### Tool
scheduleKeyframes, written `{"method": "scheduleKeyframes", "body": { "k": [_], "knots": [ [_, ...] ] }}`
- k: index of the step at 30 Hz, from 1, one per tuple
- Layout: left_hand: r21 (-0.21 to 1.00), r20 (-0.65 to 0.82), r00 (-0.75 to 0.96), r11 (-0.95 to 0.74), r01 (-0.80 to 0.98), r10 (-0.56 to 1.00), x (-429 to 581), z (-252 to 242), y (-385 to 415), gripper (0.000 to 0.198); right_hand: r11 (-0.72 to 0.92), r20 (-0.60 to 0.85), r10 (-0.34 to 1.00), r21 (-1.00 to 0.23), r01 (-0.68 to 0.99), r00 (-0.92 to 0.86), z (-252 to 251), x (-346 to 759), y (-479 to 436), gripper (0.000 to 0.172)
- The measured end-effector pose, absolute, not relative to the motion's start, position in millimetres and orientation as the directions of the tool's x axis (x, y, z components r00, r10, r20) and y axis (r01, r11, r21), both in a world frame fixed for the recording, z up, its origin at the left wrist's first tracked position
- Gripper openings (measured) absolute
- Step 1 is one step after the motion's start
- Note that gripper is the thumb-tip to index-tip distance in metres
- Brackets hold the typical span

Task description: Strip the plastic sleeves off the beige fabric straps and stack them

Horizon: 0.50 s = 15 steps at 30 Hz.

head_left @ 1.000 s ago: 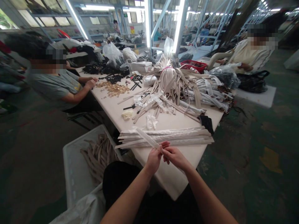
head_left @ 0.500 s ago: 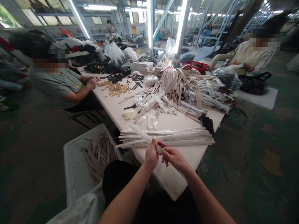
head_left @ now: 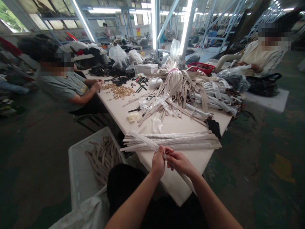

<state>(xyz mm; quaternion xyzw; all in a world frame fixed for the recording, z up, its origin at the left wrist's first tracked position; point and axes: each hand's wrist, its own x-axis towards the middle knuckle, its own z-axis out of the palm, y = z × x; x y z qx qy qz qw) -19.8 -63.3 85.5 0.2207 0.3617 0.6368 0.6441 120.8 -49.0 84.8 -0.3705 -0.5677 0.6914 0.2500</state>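
Both of my hands grip one pale strap (head_left: pixel 145 139) that looks wrapped in whitish film, over the near edge of the table (head_left: pixel 171 183). My left hand (head_left: pixel 159 162) pinches it between thumb and fingers, and its free end slants up and left. Close beside, touching or nearly so, my right hand (head_left: pixel 178 161) has its fingers closed on the same strap. A length of strap passes under the right wrist. Just beyond my hands lies a flat stack of similar straps (head_left: pixel 190 140). What the fingertips do between the hands is partly hidden.
A white bin (head_left: pixel 73 178) of beige straps stands at my left. Further up the table are a bundled heap of straps (head_left: pixel 176 81), gold buckle-like pieces (head_left: pixel 119 91), black strips (head_left: pixel 141 87) and a red basket (head_left: pixel 201 68). Co-workers sit at left (head_left: pixel 64 86) and right (head_left: pixel 262 54).
My hands have drawn closer together on the strap. A length of it now shows beneath my right wrist. The whole view has shifted slightly.
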Motion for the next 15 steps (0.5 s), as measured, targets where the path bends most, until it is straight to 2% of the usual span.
{"method": "scheduleKeyframes", "body": {
  "k": [4, 7, 10, 15],
  "knots": [
    [0.762, -0.115, -0.170, -0.022, -0.647, 0.979, -27.7, 86.2, -60.6, 0.035, -0.258, -0.280, 0.730, -0.958, 0.127, -0.623, 82.9, 134.5, -49.5, 0.034],
    [0.763, -0.144, -0.146, 0.016, -0.646, 0.979, -27.1, 83.2, -62.3, 0.035, -0.215, -0.261, 0.784, -0.965, 0.148, -0.563, 79.7, 136.5, -51.2, 0.036],
    [0.757, -0.156, -0.157, 0.016, -0.653, 0.975, -22.1, 85.4, -67.1, 0.035, -0.201, -0.237, 0.782, -0.971, 0.126, -0.577, 81.9, 133.6, -52.3, 0.037],
    [0.808, -0.061, -0.199, -0.068, -0.585, 0.978, -23.9, 121.9, -76.8, 0.036, -0.222, -0.213, 0.732, -0.973, 0.068, -0.647, 96.3, 138.6, -54.5, 0.036]
  ]
}}
